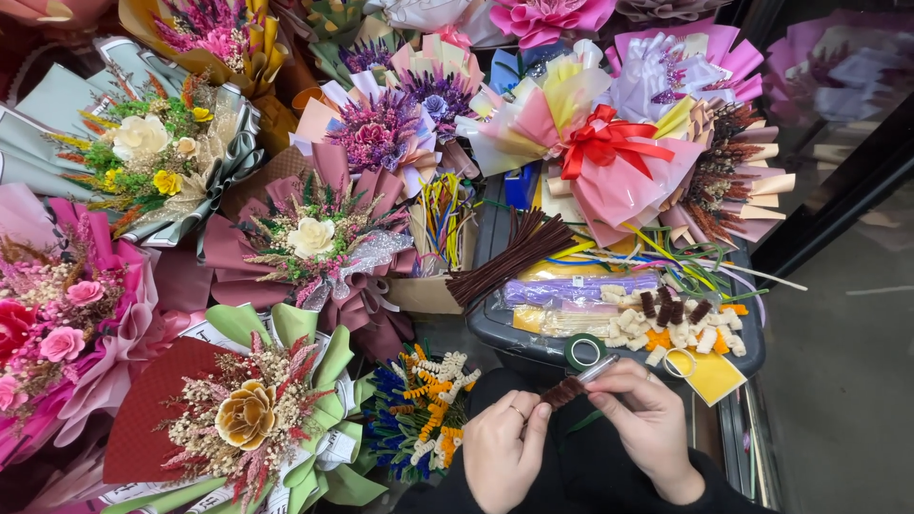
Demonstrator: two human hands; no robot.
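At lower centre, the left hand (503,447) and right hand (647,419) pinch a brown coiled pipe cleaner (564,391) between clamped fingertips; bouquets (314,243) crowd the left, a grey tray (533,341) above.

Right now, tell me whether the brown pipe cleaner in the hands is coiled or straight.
Coiled: the brown pipe cleaner forms a tight fuzzy spiral between left hand and right hand.

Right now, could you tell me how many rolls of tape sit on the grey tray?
2: a green roll at the grey tray's front edge, and a yellow roll right of it, above the right hand. Others may be hidden.
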